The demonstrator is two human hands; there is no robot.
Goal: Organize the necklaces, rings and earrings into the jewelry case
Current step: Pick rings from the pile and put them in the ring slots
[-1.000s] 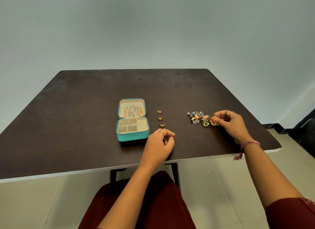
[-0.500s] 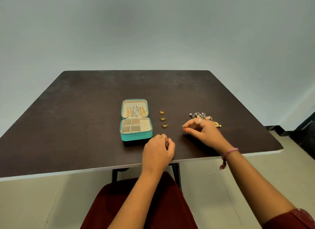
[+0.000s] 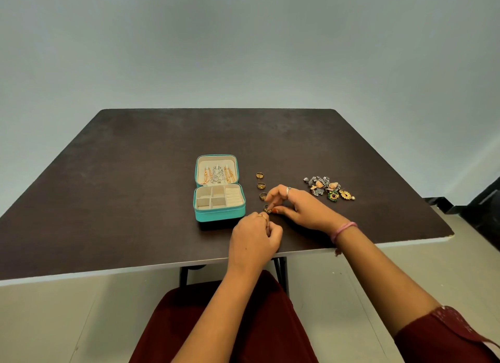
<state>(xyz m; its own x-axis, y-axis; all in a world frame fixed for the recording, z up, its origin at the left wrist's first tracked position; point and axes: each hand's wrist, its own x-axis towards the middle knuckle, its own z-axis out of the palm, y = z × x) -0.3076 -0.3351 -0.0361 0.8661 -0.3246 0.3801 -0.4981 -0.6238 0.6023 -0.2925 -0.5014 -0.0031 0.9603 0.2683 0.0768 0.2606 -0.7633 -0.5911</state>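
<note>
The teal jewelry case (image 3: 219, 216) lies open near the table's front edge. Gold and silver necklaces (image 3: 217, 173) hang in its lid, and the cream compartments in its base look bare. Three gold rings (image 3: 261, 185) lie in a column right of the case. A fourth gold ring (image 3: 267, 209) is pinched in the fingertips of my right hand (image 3: 303, 209), just in front of that column. My left hand (image 3: 254, 238) rests curled on the table right below it, a ring on one finger. A pile of earrings (image 3: 328, 188) lies to the right.
The dark brown table (image 3: 135, 200) has a pale front edge close to my lap. A grey wall stands behind it. A pink band circles my right wrist (image 3: 343, 230). Dark objects (image 3: 484, 214) sit on the floor at far right.
My right hand left the earring pile and swept left to the rings, where it now pinches a ring beside my left hand. My left hand barely moved.
</note>
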